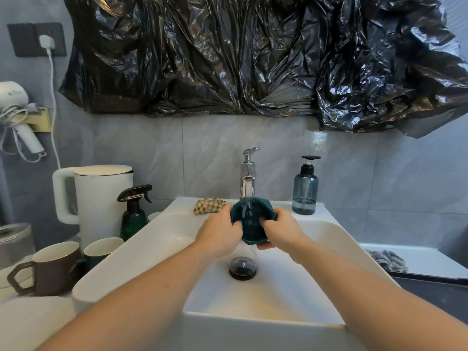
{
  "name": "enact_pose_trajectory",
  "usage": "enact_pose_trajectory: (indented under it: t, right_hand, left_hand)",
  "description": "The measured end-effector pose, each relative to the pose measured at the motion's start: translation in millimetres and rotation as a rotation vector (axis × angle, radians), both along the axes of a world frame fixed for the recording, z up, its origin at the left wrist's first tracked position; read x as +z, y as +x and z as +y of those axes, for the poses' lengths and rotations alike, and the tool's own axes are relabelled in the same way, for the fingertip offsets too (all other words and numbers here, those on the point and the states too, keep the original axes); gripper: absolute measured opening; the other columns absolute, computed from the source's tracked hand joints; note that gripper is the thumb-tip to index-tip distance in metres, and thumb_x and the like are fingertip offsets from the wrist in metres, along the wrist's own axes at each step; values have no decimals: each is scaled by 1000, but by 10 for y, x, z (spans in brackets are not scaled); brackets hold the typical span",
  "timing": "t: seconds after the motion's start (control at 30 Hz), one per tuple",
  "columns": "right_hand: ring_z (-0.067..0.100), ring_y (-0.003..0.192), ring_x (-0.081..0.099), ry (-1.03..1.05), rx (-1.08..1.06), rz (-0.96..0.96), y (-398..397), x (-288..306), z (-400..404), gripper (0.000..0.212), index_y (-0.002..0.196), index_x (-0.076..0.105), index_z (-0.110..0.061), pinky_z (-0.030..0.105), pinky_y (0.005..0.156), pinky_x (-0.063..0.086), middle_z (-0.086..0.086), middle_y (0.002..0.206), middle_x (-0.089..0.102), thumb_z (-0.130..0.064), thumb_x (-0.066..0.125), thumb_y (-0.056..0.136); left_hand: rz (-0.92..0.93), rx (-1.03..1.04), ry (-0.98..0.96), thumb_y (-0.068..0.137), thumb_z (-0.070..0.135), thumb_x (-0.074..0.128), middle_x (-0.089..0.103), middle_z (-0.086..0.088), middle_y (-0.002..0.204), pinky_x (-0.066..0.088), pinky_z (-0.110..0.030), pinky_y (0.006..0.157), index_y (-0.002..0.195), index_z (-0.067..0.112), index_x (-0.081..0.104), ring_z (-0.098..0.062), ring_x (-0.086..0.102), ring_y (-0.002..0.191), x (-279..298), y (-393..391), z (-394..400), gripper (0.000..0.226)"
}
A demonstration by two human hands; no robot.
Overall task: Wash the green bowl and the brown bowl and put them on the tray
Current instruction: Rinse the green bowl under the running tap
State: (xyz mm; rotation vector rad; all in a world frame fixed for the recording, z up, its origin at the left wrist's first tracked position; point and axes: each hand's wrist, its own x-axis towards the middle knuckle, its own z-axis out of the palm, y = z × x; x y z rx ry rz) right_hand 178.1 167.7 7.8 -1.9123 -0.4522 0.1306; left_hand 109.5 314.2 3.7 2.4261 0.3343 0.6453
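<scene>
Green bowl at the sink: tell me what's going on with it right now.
A person holds the green bowl tilted under the faucet, over the white sink. Both hands grip it: the left hand at its left rim, the right hand at its right side. Water appears to be running into the bowl. It is being washed and is not yet on any tray. A brown mug stands on the counter to the left.

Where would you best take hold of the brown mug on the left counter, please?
By its angular handle, coming from the left: the brown mug stands upright with the handle jutting left, open enough for fingers, while a green cup crowds its right side.
</scene>
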Motion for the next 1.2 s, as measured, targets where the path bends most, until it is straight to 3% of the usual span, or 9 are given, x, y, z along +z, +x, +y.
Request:
enact_pose_trajectory:
  t: [0.1,0.17,0.3,0.4,0.5,0.7,0.8,0.97,1.2]
  right_hand:
    - [30,109,68,-40,60,12,-2,-24,15,33,136,47,-16,41,78,66,10,127,63,-11,50,103]
    - [28,114,63,-119,101,-23,-26,-25,14,37,138,45,-19,34,75,65,8,130,60,-13,51,102]
    - [23,103,65,-166,111,-68,-39,-23,1,34,132,47,-21,25,63,60,7,124,63,-15,55,99]
    - [25,97,68,-141,68,-74,-21,-8,-28,27,124,51,-17,30,67,64,9,118,63,-11,57,98]
    - [26,93,70,-91,15,-54,-2,-2,-37,27,125,52,-13,31,66,65,11,117,64,-7,56,98]
    - [31,97,72,6,3,46,-2,-10,-9,27,127,48,-15,40,74,66,12,123,61,-10,53,101]
    - [28,104,67,-88,68,-2,-36,-7,-7,26,129,48,-18,33,71,65,9,122,61,-13,51,104]
    - [28,91,70,-213,61,-73,-49,-1,-2,16,118,55,-17,27,60,61,11,109,66,-12,50,103]
    - [32,97,72,-60,-15,71,4,7,-33,21,125,52,-14,43,74,66,14,121,65,-11,49,105]
  left_hand:
    - [-33,65,68,108,26,46,69,4,110,61,-42,88,128,27,59,-19,65,95,-4,19,-7,24]
    - [-66,128,122,109,27,45,70,3,110,60,-43,88,129,26,60,-21,65,96,10,6,7,25]
    - [-75,170,213,108,29,48,70,4,105,58,-39,82,120,27,63,-22,60,91,27,-28,33,20]
    - [-56,130,174,105,29,53,69,6,98,58,-39,79,109,30,62,-21,61,88,35,-30,20,10]
    - [-32,91,48,98,32,62,68,12,93,58,-38,79,113,33,60,-17,65,89,55,-35,22,16]
    - [39,24,43,103,34,53,70,3,116,60,-46,91,132,31,54,-23,66,102,12,-16,-42,29]
    - [4,91,126,109,33,45,71,0,112,60,-45,88,126,27,57,-25,66,97,16,-9,-5,21]
    - [6,110,305,107,33,50,71,1,98,59,-42,80,112,27,58,-24,66,88,11,-36,6,11]
    - [30,41,31,102,46,55,70,8,96,61,-37,76,115,32,57,-14,67,87,28,-19,13,19]
